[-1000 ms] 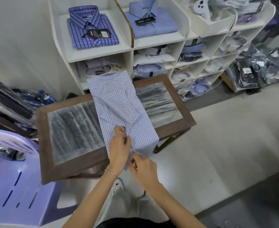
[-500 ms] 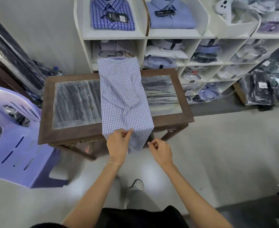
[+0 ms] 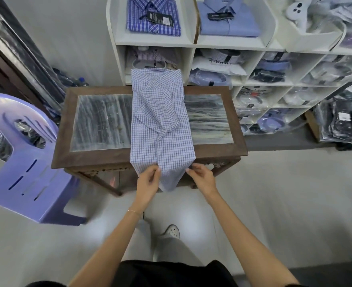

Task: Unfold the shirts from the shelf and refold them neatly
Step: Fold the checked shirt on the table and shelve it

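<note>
A light blue checked shirt lies face down along the middle of a wooden table, sleeves folded across its back. Its hem hangs over the table's near edge. My left hand pinches the hanging hem at its left side. My right hand pinches the hem's right corner. The collar end reaches past the table's far edge toward the white shelf.
The shelf holds folded shirts: a dark blue checked one, a plain blue one, and several bagged ones in lower cubbies. A purple plastic chair stands left of the table. Dark bagged clothes lie on the floor at right.
My hands have moved apart along the hanging hem, the right one out to the right corner. My view has pulled back and squared up with the table.
</note>
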Demonstrator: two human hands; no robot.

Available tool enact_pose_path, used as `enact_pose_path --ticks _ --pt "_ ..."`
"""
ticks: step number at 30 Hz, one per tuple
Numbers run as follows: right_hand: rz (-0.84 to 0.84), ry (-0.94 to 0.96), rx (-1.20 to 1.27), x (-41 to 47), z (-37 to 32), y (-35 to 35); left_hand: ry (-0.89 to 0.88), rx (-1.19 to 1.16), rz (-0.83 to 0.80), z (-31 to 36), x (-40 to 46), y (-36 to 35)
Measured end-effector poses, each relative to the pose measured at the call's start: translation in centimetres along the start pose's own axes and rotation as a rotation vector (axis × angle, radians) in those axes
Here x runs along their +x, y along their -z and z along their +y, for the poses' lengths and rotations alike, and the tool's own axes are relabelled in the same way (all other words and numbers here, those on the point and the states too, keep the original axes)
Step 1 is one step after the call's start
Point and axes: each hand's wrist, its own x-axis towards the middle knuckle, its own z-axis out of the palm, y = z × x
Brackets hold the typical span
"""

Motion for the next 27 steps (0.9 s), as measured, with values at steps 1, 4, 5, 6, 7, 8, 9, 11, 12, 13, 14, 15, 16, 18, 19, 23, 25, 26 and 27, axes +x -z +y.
enact_pose_path --ticks 1,4,5,6,7,8,9,11,12,13,14,15,16,18,19,23,25,26,27 --pt "-0.033 -0.003 0.059 0.1 -0.3 0.1 0.005 -0.044 -0.004 0.3 -0.1 0.0" --pt "-0.086 0.022 0.133 0.3 -1.1 0.1 0.012 -0.133 0.014 2.2 0.2 -0.2" --pt "-0.07 0.044 0.141 0.4 -1.1 0.1 0.014 -0.127 0.039 2.5 0.5 -0.2" --pt "-0.043 0.068 0.131 0.6 -1.0 0.0 0.019 -0.098 0.067 2.4 0.8 -0.2" --pt "-0.015 0.083 0.102 0.7 -1.1 -0.1 0.033 -0.043 0.09 2.0 0.8 -0.2" --pt "0.008 0.089 0.048 0.7 -1.1 -0.1 0.052 0.029 0.106 1.5 0.8 -0.1" --pt "0.031 0.097 -0.015 0.8 -1.2 -0.1 0.073 0.099 0.121 0.9 0.7 0.1" --pt "0.1 0.12 -0.125 0.8 -1.4 0.0 0.103 0.155 0.165 0.1 0.5 0.7" --pt "0.147 0.126 -0.153 0.8 -1.5 0.1 0.1 0.143 0.187 0.2 0.5 1.2" --pt "0.191 0.135 -0.159 0.7 -1.6 0.2 0.087 0.124 0.203 0.5 0.7 1.6" --pt "0.227 0.158 -0.152 0.8 -1.8 0.3 0.067 0.106 0.213 1.1 1.0 2.0" --pt "0.247 0.188 -0.142 0.8 -2.2 0.4 0.051 0.083 0.224 1.8 1.5 2.3" --pt "0.254 0.222 -0.131 0.9 -2.8 0.3 0.04 0.042 0.238 2.7 2.0 2.6" --pt "0.248 0.299 -0.097 1.2 -4.7 0.0 0.052 -0.063 0.269 4.4 3.4 3.1" --pt "0.242 0.332 -0.073 1.4 -5.9 -0.3 0.065 -0.103 0.274 5.2 4.3 3.3" --pt "0.233 0.396 0.019 3.7 -10.7 -1.7 0.118 -0.178 0.228 6.4 8.4 4.2" --pt "0.208 0.352 0.057 5.8 -12.6 -2.6 0.168 -0.231 0.212 6.9 10.6 4.8" --pt "0.198 0.316 0.063 6.9 -13.4 -3.0 0.184 -0.255 0.205 7.1 11.6 5.0" --pt "0.186 0.278 0.072 8.0 -14.1 -3.4 0.196 -0.272 0.195 7.4 12.6 5.2"
